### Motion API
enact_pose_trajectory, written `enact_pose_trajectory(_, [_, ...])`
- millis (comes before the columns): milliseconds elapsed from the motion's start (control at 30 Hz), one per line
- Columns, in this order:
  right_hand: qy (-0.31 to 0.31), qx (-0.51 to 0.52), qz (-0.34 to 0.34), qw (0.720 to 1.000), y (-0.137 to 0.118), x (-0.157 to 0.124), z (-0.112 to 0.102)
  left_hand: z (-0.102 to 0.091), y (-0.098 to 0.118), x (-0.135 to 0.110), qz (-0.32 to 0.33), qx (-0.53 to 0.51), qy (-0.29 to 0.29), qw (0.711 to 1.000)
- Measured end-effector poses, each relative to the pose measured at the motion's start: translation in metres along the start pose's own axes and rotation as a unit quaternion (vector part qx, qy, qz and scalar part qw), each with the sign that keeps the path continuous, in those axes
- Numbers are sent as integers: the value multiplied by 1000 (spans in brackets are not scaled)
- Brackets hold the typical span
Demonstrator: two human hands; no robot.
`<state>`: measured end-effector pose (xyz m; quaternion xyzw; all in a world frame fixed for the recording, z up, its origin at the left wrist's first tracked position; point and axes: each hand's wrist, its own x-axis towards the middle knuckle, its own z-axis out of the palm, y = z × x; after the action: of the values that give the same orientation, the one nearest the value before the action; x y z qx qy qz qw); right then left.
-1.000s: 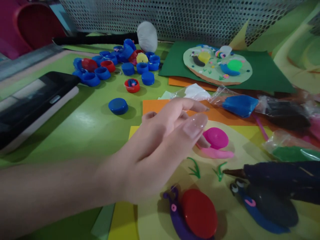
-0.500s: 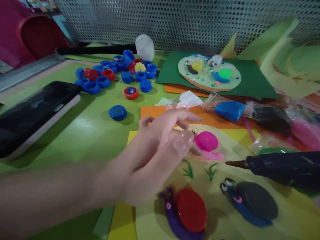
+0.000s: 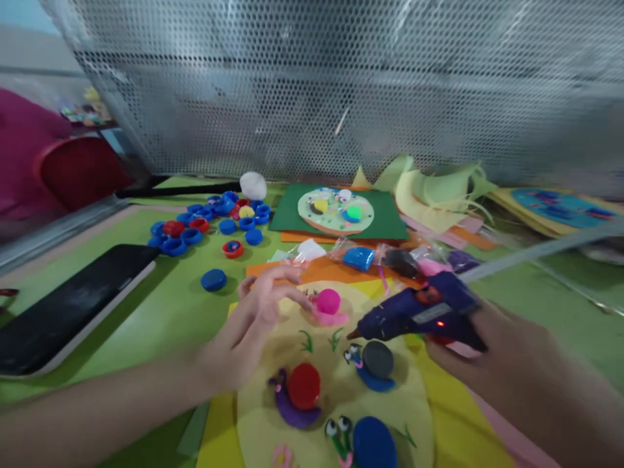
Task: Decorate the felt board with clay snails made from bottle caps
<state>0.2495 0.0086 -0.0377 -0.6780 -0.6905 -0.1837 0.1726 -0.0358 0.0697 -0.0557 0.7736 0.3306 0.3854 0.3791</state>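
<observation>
My right hand (image 3: 497, 354) is wrapped round the handle of a dark blue hot glue gun (image 3: 414, 312) with a small red light lit. Its nozzle points left over a pale yellow paper oval (image 3: 258, 416). My left hand (image 3: 256, 315) is open, fingers apart, over the oval's upper left. Its fingertips are beside a pink clay snail with a magenta cap shell (image 3: 328, 301); I cannot tell whether they touch. Lower down are a purple snail with a red shell (image 3: 305, 386), a blue one with a grey shell (image 3: 377, 359) and a green one with a blue shell (image 3: 374, 445).
Several bottle caps (image 3: 213, 280) lie on the green table at left, near a black phone (image 3: 73, 305). Bagged clay (image 3: 358, 258) lies behind the oval. Farther back are a finished snail disc (image 3: 336, 211), curled paper strips (image 3: 424, 201) and a perforated metal panel (image 3: 292, 91).
The view has tilted up and drawn back, bringing my right hand into sight. My left hand has drawn slightly away from the magenta shell. The glue gun's nozzle is now nearer the grey-shelled snail.
</observation>
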Motion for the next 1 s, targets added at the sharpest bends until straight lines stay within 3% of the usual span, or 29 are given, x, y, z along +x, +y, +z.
enact_pose_trajectory(67, [-4,58,14,998,-4,12,-8,0,-3,1,-10,-8,23,1000])
enact_pose_trajectory(133, [-48,100,88,990,3,22,-18,0,-7,1,-15,-6,50,999])
enact_pose_trajectory(267, [-99,89,226,965,39,35,-37,-2,-13,4,2,40,66,997])
enact_pose_trajectory(433, [-130,42,318,938,87,35,-46,-3,-9,6,28,85,84,992])
enact_pose_trajectory(733, [-263,-1,431,863,156,13,-24,-2,1,8,51,178,124,975])
enact_pose_trajectory(867, [-269,-8,459,847,167,10,-10,-4,2,11,40,220,155,962])
enact_pose_trajectory(1000, [-237,-60,516,821,161,9,-10,-17,1,14,41,271,207,939])
